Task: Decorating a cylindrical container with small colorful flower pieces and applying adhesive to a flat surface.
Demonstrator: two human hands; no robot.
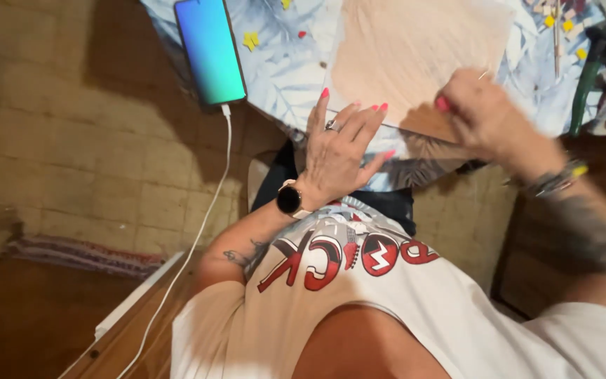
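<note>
Left hand (341, 144): lying flat, palm down, fingers spreading forward, forearm bending in from the lower left. Right hand (482, 116): curling closed, motion-blurred, thumb tucking against fingers, its grip pinching something too thin to identify; forearm reaching in from the right.

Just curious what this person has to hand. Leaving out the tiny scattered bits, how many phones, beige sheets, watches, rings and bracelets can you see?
Phone: 1
Beige sheet: 1
Watch: 1
Ring: 1
Bracelet: 1
Total: 5
</note>
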